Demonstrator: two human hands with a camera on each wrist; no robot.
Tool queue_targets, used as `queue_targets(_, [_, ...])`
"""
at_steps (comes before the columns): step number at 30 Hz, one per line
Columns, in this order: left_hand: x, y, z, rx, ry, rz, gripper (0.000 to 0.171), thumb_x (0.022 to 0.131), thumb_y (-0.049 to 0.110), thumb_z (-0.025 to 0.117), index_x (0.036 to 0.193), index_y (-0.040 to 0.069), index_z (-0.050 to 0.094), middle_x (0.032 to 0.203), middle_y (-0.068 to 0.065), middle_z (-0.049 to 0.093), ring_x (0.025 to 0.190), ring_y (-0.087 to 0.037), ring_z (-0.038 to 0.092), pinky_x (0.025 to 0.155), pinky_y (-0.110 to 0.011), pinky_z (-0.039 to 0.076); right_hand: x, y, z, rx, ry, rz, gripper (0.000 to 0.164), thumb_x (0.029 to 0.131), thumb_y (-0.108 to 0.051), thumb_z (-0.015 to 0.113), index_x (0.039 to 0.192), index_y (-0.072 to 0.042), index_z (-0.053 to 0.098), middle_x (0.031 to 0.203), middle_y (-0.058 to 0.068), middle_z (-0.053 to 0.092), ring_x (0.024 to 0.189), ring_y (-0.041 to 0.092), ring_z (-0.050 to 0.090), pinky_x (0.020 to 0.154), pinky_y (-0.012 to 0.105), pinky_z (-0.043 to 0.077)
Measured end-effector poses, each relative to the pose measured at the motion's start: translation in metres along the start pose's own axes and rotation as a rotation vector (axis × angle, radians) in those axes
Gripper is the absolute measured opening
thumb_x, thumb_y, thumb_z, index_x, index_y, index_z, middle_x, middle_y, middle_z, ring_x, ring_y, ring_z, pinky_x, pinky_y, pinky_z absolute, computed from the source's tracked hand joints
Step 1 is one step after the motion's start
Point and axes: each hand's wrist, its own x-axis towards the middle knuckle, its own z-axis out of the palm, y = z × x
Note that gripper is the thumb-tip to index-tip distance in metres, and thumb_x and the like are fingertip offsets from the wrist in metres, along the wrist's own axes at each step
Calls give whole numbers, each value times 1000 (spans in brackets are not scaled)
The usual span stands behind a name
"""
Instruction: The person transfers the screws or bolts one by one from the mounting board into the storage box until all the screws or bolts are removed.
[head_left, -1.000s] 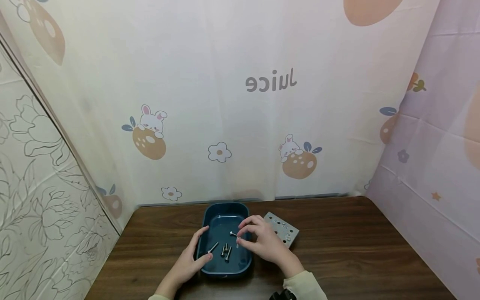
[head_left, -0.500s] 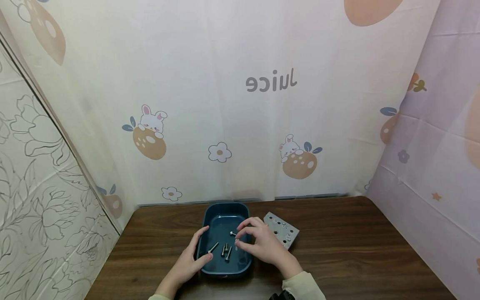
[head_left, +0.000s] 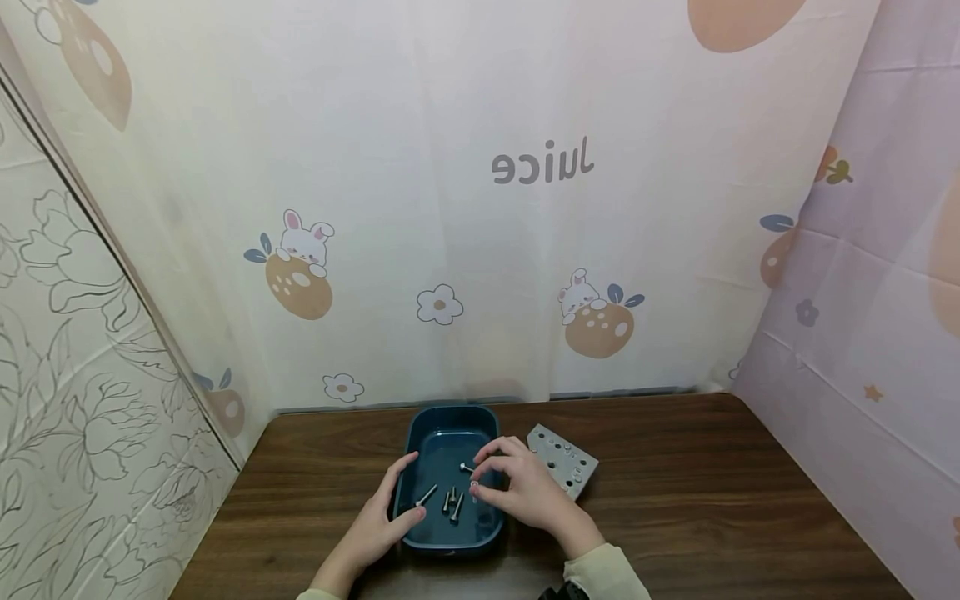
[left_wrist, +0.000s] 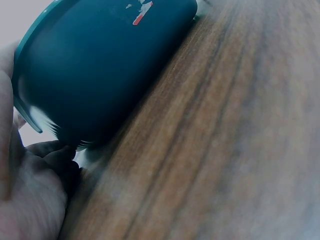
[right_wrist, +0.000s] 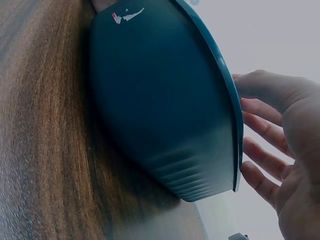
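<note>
A dark blue tray (head_left: 450, 537) stands on the table with several metal bolts in it. One bolt (head_left: 426, 495) leans at its left wall, a group with a longer bolt (head_left: 457, 508) lies near the middle, and another bolt (head_left: 465, 467) is by the right hand. My left hand (head_left: 378, 517) holds the tray's left side, thumb over the rim; in the left wrist view its fingers lie against the tray wall. Above the tray's right side, my right hand (head_left: 525, 487) pinches a small shiny piece (head_left: 474, 483) between thumb and index finger; its kind is too small to tell.
A grey metal block (head_left: 564, 461) with rows of holes lies right of the tray, partly behind the right hand. Some holes seem to hold small shiny pieces. The wooden table (head_left: 720, 483) meets a printed curtain (head_left: 480, 233) at its far edge.
The right hand has shifted very slightly left and down above the tray, fingertips still together. The left hand, tray and loose bolts stay put.
</note>
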Motion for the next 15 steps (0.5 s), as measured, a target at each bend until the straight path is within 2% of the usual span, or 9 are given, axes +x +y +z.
queue_targets(4, [-1, 2, 0, -2, 2, -10, 75, 96, 32, 69, 159, 34, 26, 163, -8, 29, 143, -38, 34, 104, -72, 31, 0, 0, 1, -3, 11, -26, 6, 91, -38, 76, 95, -34, 74, 118, -12, 60, 113, 9, 49, 89, 36, 49])
queue_targets(9, [-1, 2, 0, 6, 7, -29, 74, 96, 34, 69, 157, 38, 27, 163, -7, 28, 144, -39, 32, 104, -74, 30, 0, -1, 0, 8, 4, -14, 6, 91, -38, 76, 95, -34, 74, 118, -11, 60, 114, 10, 49, 89, 35, 50])
queue_targets(15, [0, 0, 0, 6, -1, -15, 76, 96, 34, 69, 159, 34, 26, 163, -9, 28, 142, -38, 34, 104, -71, 32, 0, -4, -1, 13, -5, 4, 7, 91, -38, 76, 96, -34, 75, 119, -11, 60, 114, 10, 49, 90, 36, 50])
